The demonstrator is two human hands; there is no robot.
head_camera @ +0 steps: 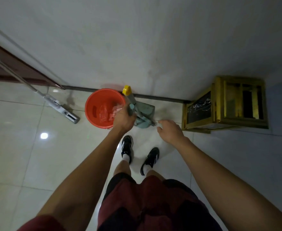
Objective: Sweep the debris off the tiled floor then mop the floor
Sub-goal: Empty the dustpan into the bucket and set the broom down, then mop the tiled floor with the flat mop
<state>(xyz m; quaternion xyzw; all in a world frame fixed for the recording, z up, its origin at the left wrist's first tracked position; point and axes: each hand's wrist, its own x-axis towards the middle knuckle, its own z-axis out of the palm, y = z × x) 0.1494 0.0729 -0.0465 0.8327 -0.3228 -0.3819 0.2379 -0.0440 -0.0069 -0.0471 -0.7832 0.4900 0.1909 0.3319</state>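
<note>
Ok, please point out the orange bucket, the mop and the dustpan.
orange bucket (93, 99): head view, left rim.
mop (70, 116): head view, flat head on floor.
dustpan (146, 109): head view, teal pan wall.

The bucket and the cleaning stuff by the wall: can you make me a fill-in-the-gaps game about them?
1. The bucket next to the dustpan is colored ____.
2. The handles are gripped by the ____ hand.
3. The right hand holds ____.
4. The mop leans to the ____ of the bucket.

Missing words: red; left; nothing; left
</note>
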